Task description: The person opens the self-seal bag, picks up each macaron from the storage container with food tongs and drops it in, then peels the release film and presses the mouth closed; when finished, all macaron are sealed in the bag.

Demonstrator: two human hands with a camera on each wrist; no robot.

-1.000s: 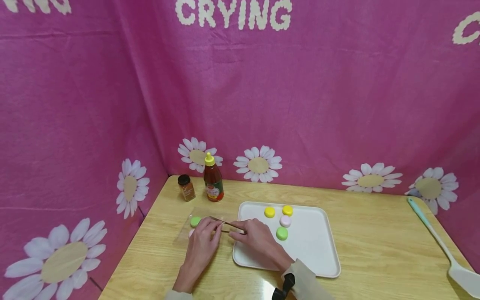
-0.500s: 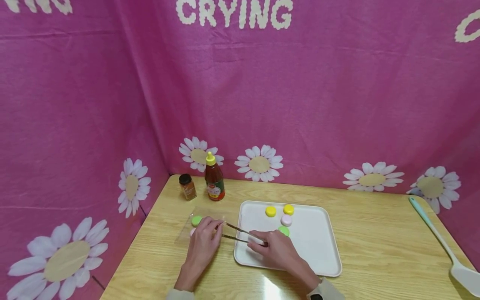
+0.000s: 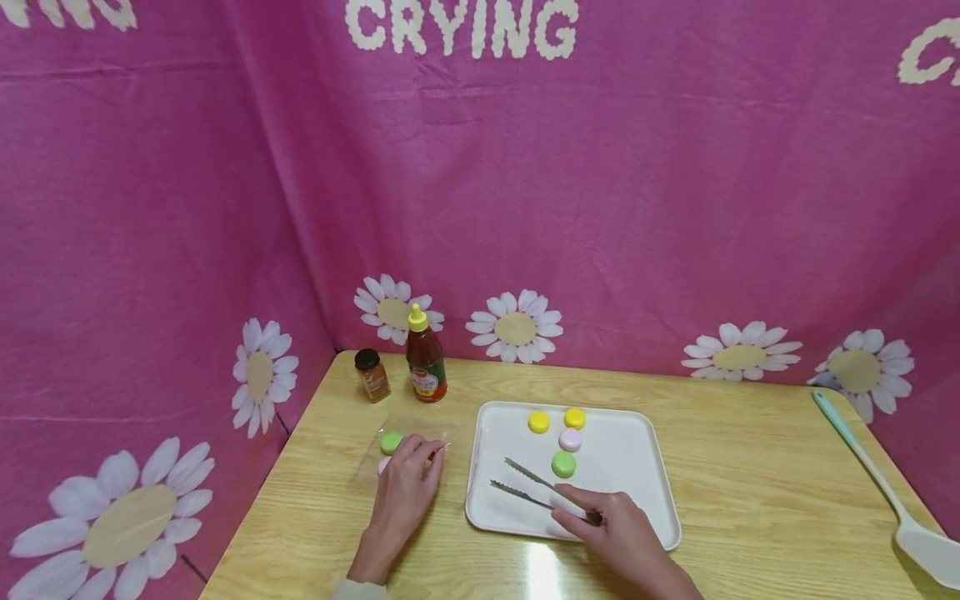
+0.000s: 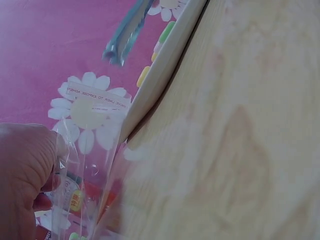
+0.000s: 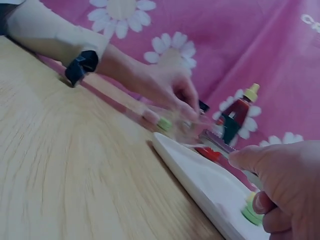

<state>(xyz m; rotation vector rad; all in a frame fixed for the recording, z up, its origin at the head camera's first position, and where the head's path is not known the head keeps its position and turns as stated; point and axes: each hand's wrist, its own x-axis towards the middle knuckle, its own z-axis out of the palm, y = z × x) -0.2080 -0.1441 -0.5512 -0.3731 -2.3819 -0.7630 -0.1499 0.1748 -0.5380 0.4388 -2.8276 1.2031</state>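
Observation:
My left hand (image 3: 405,479) pinches the mouth of a clear plastic bag (image 3: 367,468) lying on the table. Inside it show a green macaron (image 3: 392,442) and a pink one (image 3: 383,465), the latter partly covered by the hand. The bag's clear flap (image 4: 97,97) stands up in the left wrist view. My right hand (image 3: 622,533) grips metal tongs (image 3: 528,473) over the white tray (image 3: 630,500), their arms spread with nothing between the tips. On that tray sit two yellow macarons (image 3: 538,422), a lilac one (image 3: 570,440) and a green one (image 3: 564,464).
Behind the bag stand a red sauce bottle (image 3: 426,367) with a yellow cap and a small spice jar (image 3: 372,377). A spatula (image 3: 862,458) with a mint handle lies along the right edge. Pink cloth (image 3: 600,208) hangs behind and at the left.
My right hand has drawn the tongs away from the bag, rightward and nearer to me, so their tips are over the tray. The left hand stays at the bag.

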